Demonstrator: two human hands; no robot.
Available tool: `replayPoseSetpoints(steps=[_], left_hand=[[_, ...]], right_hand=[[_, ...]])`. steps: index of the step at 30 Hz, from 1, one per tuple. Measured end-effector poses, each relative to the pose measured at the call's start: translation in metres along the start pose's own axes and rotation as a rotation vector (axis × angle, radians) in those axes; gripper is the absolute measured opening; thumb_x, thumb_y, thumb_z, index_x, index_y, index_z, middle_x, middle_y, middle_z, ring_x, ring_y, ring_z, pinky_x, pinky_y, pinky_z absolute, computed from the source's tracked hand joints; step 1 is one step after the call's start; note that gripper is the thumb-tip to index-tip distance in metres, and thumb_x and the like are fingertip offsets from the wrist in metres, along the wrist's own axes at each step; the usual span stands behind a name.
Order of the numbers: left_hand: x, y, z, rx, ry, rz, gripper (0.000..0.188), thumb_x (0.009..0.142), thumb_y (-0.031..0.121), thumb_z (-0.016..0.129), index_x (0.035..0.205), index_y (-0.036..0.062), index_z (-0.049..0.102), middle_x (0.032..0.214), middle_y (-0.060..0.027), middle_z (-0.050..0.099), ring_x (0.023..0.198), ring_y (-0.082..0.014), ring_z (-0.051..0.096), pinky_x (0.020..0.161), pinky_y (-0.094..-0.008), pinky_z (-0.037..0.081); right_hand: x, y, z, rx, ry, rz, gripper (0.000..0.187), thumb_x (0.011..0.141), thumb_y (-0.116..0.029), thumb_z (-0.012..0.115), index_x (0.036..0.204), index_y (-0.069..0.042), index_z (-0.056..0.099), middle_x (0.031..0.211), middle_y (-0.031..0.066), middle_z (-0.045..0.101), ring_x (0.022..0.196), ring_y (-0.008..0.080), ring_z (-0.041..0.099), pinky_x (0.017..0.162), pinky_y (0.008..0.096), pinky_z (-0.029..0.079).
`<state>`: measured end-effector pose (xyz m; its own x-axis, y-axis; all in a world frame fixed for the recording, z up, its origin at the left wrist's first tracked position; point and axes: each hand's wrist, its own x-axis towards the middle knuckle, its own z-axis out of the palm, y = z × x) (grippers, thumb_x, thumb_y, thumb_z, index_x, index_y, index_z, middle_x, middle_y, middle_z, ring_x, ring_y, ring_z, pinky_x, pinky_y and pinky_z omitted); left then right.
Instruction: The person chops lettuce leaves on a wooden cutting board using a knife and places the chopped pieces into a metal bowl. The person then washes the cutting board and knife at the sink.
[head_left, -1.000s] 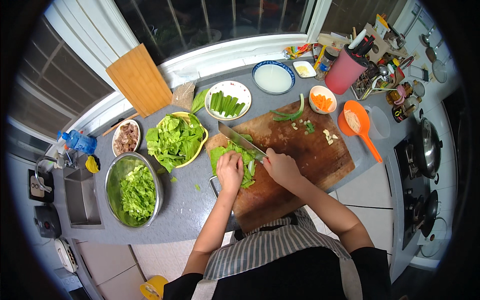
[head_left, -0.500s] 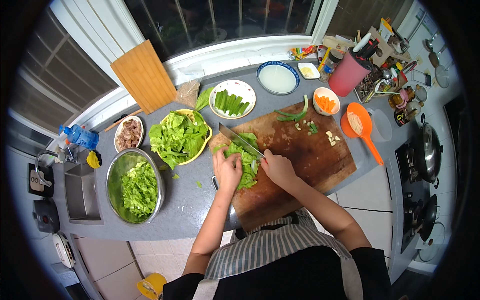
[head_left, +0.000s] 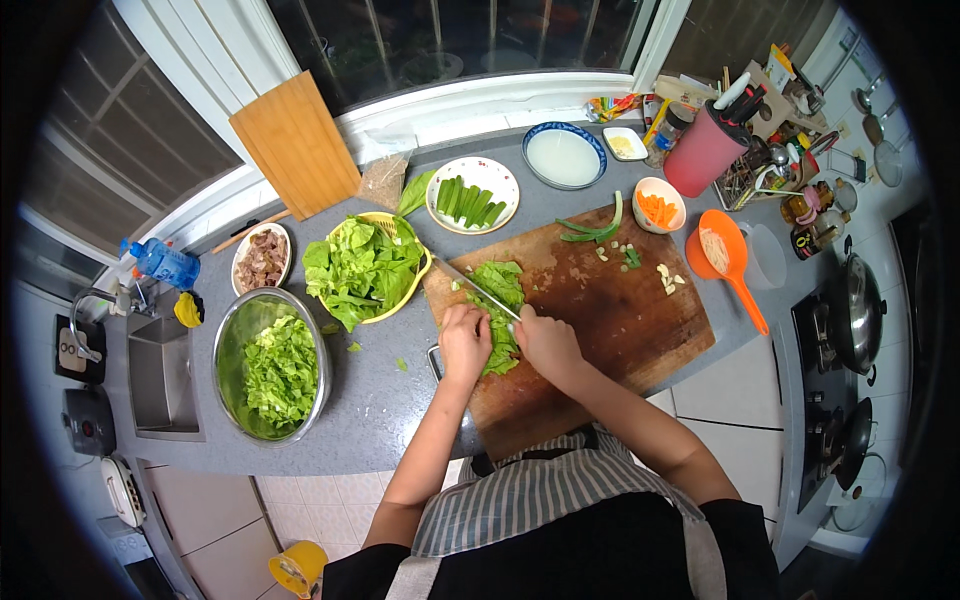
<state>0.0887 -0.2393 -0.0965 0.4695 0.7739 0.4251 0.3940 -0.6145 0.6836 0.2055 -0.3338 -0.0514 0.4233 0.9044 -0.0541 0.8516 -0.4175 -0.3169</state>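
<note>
A cleaver-like kitchen knife (head_left: 476, 286) is in the closed grip of my right hand (head_left: 548, 346), its blade slanting up and left across the lettuce leaves (head_left: 498, 284) on the wooden cutting board (head_left: 610, 330). My left hand (head_left: 466, 343) holds the leaves down with curled fingers, just left of the blade. Part of the lettuce is hidden under the hands. Farther up the board lie a green onion (head_left: 592, 231), some chopped green pieces (head_left: 632, 257) and garlic pieces (head_left: 669, 279).
On the left stand a steel bowl (head_left: 222, 362) of cut lettuce, a yellow basket (head_left: 424, 272) of leaves and a plate of meat (head_left: 263, 262). Behind the board are a plate of green strips (head_left: 470, 204) and a bowl of cloudy liquid (head_left: 563, 156). An orange strainer (head_left: 741, 290) sits right.
My left fingers have drawn in and curled more tightly on the lettuce. The knife's blade now shows as a thinner line, turned more edge-down. The whole view has shifted slightly.
</note>
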Motion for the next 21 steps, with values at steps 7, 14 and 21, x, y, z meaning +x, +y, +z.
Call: replayPoseSetpoints(steps=[7, 14, 21], left_hand=[[-0.004, -0.004, -0.006, -0.024, 0.027, 0.015, 0.011, 0.07, -0.001, 0.068, 0.08, 0.0038, 0.067, 0.087, -0.0107, 0.063, 0.084, -0.0301, 0.06, 0.073, -0.0359, 0.05], [-0.004, -0.01, -0.005, -0.028, -0.041, -0.006, 0.012, 0.071, -0.002, 0.067, 0.081, 0.004, 0.067, 0.086, -0.0107, 0.062, 0.084, -0.0298, 0.06, 0.073, -0.0353, 0.05], [-0.007, 0.001, -0.021, -0.035, -0.039, 0.007, 0.012, 0.072, -0.001, 0.067, 0.083, 0.0037, 0.067, 0.086, -0.0112, 0.063, 0.086, -0.0303, 0.06, 0.076, -0.0361, 0.049]], right_hand=[[-0.008, 0.01, -0.053, 0.085, -0.046, -0.045, 0.02, 0.089, -0.025, 0.054, 0.085, -0.006, 0.048, 0.063, 0.0169, 0.061, 0.062, 0.0383, 0.062, 0.056, 0.0491, 0.05], [-0.006, 0.003, -0.006, -0.01, -0.046, 0.013, 0.021, 0.088, -0.026, 0.054, 0.082, -0.006, 0.05, 0.064, 0.0181, 0.062, 0.062, 0.0371, 0.064, 0.055, 0.0487, 0.052], [-0.014, 0.008, -0.029, 0.124, -0.003, -0.009, 0.019, 0.089, -0.025, 0.054, 0.085, -0.007, 0.049, 0.063, 0.0168, 0.061, 0.061, 0.0385, 0.062, 0.056, 0.0499, 0.05]])
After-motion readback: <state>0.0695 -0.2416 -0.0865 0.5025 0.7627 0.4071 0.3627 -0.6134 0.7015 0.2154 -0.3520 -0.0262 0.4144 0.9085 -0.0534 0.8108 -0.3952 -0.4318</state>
